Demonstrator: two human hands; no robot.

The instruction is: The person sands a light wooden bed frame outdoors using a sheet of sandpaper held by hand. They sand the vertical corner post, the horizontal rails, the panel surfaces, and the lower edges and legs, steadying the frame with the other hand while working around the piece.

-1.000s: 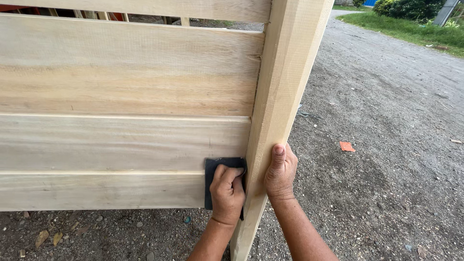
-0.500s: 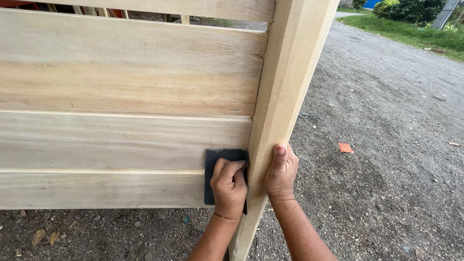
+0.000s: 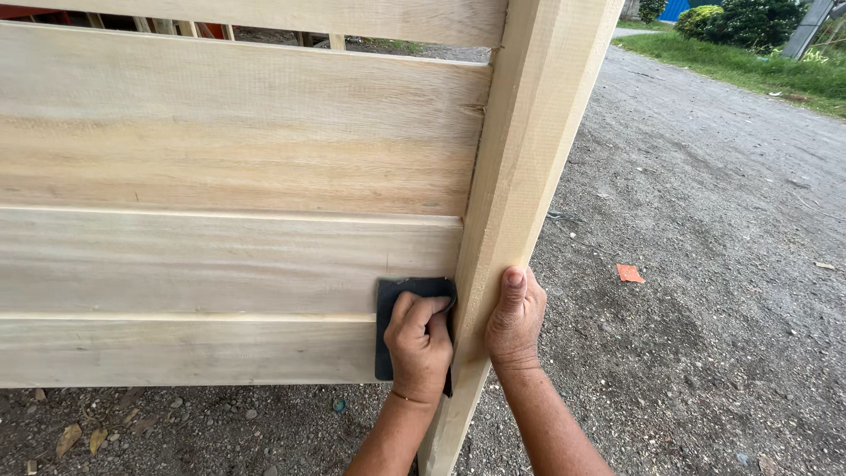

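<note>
A pale wooden panel of wide horizontal boards (image 3: 220,256) stands upright, joined to a thick wooden post (image 3: 520,159) on its right. My left hand (image 3: 419,344) presses a dark sheet of sandpaper (image 3: 388,304) flat against the lower boards, right beside the post. My right hand (image 3: 515,319) grips the post's outer edge at the same height, thumb pointing up along the front face. Most of the sandpaper is hidden under my left hand.
Grey gravel ground (image 3: 705,291) spreads to the right and below the panel. A small orange scrap (image 3: 629,273) lies on it. Dry leaves (image 3: 70,438) lie under the panel at lower left. Grass and bushes (image 3: 749,53) edge the far right.
My left hand has slid the sandpaper slightly along the boards next to the post. My right hand keeps its hold on the post. The view has shifted a little.
</note>
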